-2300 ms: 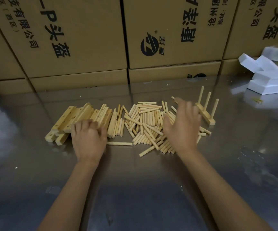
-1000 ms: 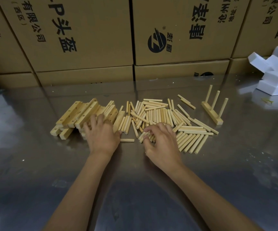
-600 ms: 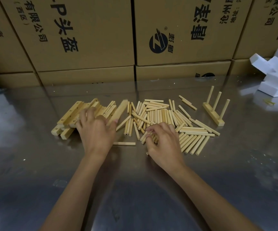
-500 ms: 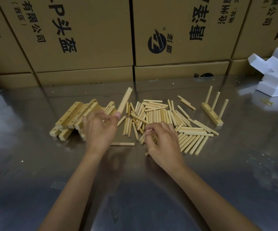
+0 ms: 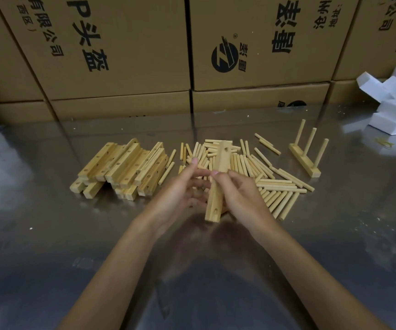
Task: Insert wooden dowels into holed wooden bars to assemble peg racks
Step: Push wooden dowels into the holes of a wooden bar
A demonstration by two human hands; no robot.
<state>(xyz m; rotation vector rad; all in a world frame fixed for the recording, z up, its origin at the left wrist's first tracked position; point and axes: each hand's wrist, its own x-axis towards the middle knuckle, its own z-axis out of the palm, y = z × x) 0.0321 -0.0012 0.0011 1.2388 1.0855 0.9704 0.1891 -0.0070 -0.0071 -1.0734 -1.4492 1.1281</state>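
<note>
Now both hands meet mid-frame: right hand (image 5: 242, 196) and left hand (image 5: 180, 194) grip one holed bar (image 5: 218, 177) (tilted, two holes showing) over the loose dowels (image 5: 251, 165) on the counter (image 5: 49, 234).

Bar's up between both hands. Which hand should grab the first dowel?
Probably the right hand. It sits beside the loose dowels spread to its right, while the left hand lies on the bar stack side and can keep its grip on the holed bar.
</note>
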